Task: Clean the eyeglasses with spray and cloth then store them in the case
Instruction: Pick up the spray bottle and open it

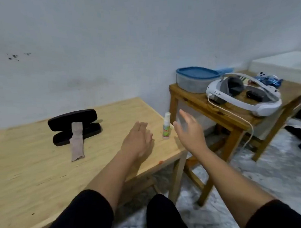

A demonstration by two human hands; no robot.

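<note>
Here both hands, left hand (138, 140) and right hand (190, 129), hang open beside the spray bottle (166, 126); its label unreadable

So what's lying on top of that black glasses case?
A grey cloth drapes over the open black case and down onto the table. Whether glasses lie inside cannot be seen.

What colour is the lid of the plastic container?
Blue lid, seen in the head view.

My only view: head camera, wide-angle, looking forward and down across wooden table (36, 170) toward wall. Near enough that forearms fill lower frame; side table right of wooden table.
</note>
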